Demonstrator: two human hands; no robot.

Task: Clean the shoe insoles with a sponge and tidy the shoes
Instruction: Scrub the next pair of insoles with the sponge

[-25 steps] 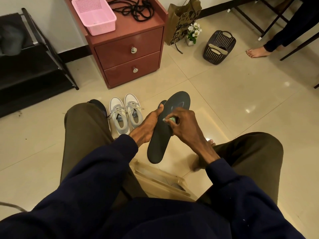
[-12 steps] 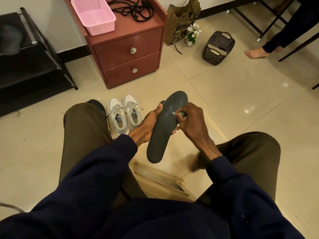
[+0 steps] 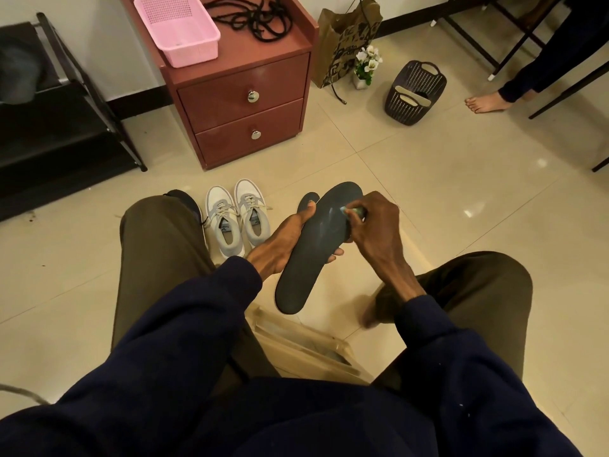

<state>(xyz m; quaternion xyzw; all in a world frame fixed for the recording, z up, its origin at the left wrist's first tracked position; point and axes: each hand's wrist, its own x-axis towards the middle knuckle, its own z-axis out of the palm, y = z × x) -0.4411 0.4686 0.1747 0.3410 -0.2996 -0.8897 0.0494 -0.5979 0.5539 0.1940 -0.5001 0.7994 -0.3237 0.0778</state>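
Observation:
My left hand [image 3: 283,245] grips a dark grey insole [image 3: 313,252] from its left edge, thumb on top, fingertips showing under the right edge. My right hand [image 3: 375,229] pinches a small green sponge [image 3: 351,211] and presses it against the insole's toe half, where a pale wet streak shows. The tip of a second dark insole [image 3: 306,202] peeks out behind the first. A pair of white and grey sneakers [image 3: 235,219] stands on the floor to the left, by my left knee.
A red two-drawer cabinet [image 3: 244,103] stands ahead, carrying a pink basket [image 3: 178,28] and black laces [image 3: 253,18]. A black rack [image 3: 62,127] is at the left. A dark basket [image 3: 413,94], paper bag [image 3: 342,37] and another person's bare foot [image 3: 484,103] lie at the right. A wooden stool [image 3: 306,347] sits below me.
My right hand has slid the sponge up the insole from its middle toward the toe end. My left hand keeps the same hold.

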